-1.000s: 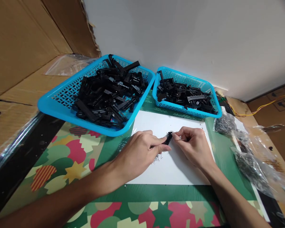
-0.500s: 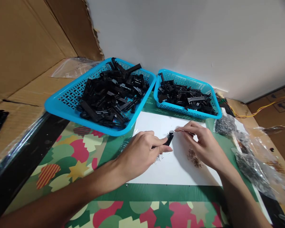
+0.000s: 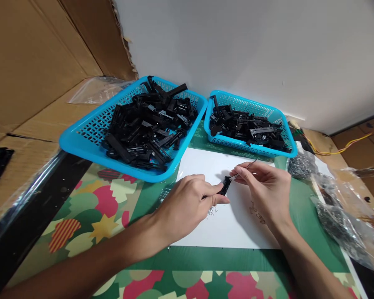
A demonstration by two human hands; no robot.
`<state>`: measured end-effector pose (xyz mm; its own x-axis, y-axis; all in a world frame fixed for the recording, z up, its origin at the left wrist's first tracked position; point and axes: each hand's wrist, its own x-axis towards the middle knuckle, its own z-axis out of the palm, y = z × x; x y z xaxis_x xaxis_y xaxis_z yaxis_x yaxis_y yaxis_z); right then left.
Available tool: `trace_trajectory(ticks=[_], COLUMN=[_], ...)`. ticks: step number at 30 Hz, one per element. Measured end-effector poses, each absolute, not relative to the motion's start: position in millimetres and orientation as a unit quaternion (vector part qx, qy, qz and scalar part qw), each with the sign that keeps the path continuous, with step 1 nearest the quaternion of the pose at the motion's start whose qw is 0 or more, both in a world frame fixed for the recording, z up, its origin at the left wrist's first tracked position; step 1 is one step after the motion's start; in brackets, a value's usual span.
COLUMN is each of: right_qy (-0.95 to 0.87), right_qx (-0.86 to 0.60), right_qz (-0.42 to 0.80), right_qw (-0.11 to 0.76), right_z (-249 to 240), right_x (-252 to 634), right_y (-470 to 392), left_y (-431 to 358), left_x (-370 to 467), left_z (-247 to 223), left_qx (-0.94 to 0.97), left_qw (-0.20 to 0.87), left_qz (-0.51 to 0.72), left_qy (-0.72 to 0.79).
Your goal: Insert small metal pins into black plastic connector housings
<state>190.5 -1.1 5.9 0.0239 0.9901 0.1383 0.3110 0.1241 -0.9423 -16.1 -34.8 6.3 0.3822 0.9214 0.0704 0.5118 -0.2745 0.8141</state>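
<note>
Since the earlier frames, the right hand (image 3: 264, 189) has drawn back toward the single small black plastic part (image 3: 226, 185) and again brings one thin metal pin (image 3: 245, 169) up to its far end, pinched between thumb and forefinger. That part sits over the white sheet (image 3: 224, 224), gripped between the thumb and fingers of the left hand (image 3: 187, 203), whose remaining fingers curl under; most of the part's length is hidden inside that grip. Just below the left hand's thumb lies a small scatter of metal bits (image 3: 211, 211), and beneath the right hand a second scatter (image 3: 256, 209), partly covered by the palm and too fine to count. Beyond both hands stand two blue baskets: the larger basket (image 3: 81, 135) past the left hand, the smaller basket (image 3: 277, 116) past the right, each heaped with black parts too tangled to number. Right of the right hand, clear bags (image 3: 336, 216) of grey metal pieces lie on the tabletop (image 3: 90, 207), their contents hard to make out.
</note>
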Motion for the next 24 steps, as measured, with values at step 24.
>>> trace_trajectory(ticks=[24], right_qy=[-0.755], right_qx=[-0.543], right_qz=[0.293], right_qw=[0.222], right_z=[16.1], right_x=[207.0], right_y=[2.9], left_y=[-33.2], left_x=[-14.5], left_z=[2.6], left_qx=[0.754], left_qw=[0.357], left_qz=[0.263], left_qy=[0.485])
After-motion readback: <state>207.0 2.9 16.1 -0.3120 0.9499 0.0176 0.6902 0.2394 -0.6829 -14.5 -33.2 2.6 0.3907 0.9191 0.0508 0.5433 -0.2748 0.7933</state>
